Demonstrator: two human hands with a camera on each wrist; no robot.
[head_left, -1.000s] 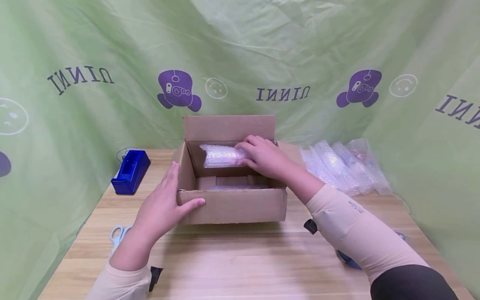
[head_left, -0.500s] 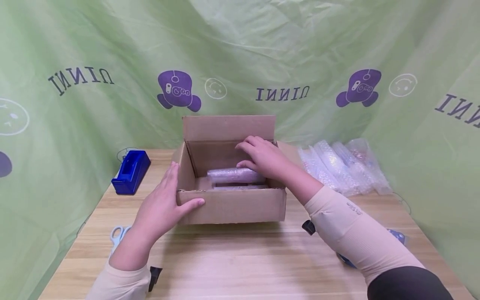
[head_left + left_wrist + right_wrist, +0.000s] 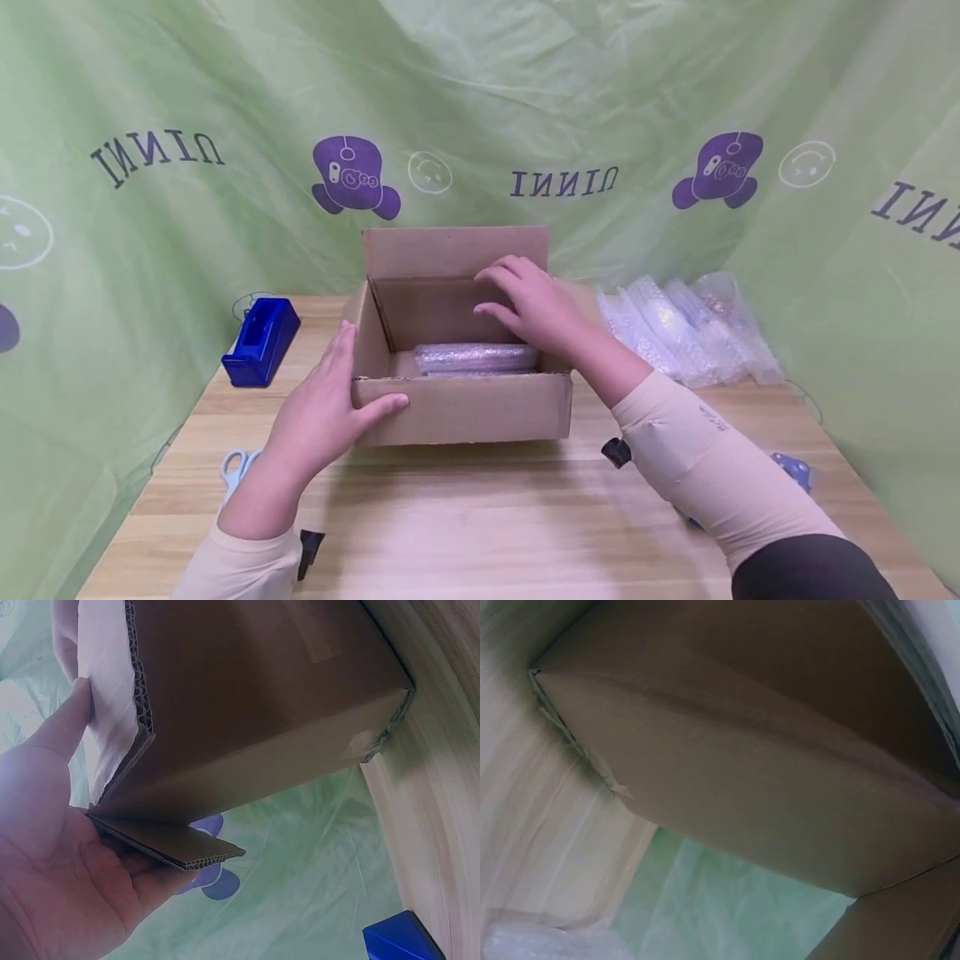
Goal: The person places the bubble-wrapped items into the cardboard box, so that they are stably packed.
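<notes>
Our left hand [image 3: 321, 410] is gripping the carton [image 3: 480, 410], our right hand [image 3: 534, 305] hovering half-spread; perhaps two bubble-wrap bundles [image 3: 476, 357] are lying inside, other bundles [image 3: 663, 315] waiting outside.

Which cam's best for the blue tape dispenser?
Head: the blue tape dispenser sits fully in frame on the table, nothing covering it. Left wrist catches only part, cut off at the bottom edge. Right wrist doesn't show it.

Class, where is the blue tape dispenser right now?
In the head view, the blue tape dispenser is at the table's far left corner, left of the cardboard box and beyond the scissors.
</notes>
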